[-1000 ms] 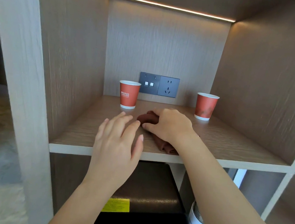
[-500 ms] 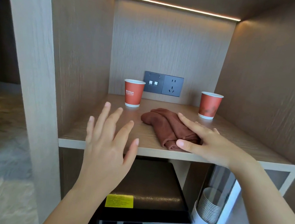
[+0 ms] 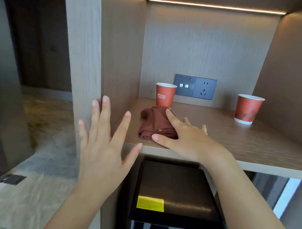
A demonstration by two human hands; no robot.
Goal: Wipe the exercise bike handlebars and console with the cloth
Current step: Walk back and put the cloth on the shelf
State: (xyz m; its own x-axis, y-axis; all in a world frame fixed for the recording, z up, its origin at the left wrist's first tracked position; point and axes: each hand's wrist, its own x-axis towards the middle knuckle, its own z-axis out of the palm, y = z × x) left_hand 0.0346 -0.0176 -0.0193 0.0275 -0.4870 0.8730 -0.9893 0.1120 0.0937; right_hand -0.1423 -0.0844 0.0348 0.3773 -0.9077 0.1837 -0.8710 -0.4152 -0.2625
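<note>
Two red paper cups at the back of a wooden shelf [image 3: 246, 144]: left cup [image 3: 165, 95] by the grey wall socket [image 3: 194, 86], right cup [image 3: 248, 109] well apart. Just before the left cup, near the shelf's front edge, a crumpled rust-brown cloth [image 3: 153, 124]. Flat upon the cloth, right hand [image 3: 187, 137], fingers straight, pressing, not curled round it. Short of the shelf, in the air, left hand [image 3: 103, 146], fingers spread wide, holding nothing. Below, a black appliance [image 3: 177, 189].

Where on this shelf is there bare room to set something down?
Widest bare patch: shelf between the right hand and the right cup. A narrower strip lies between the cloth and the left side wall. Crowded: left cup, cloth and right hand.
</note>
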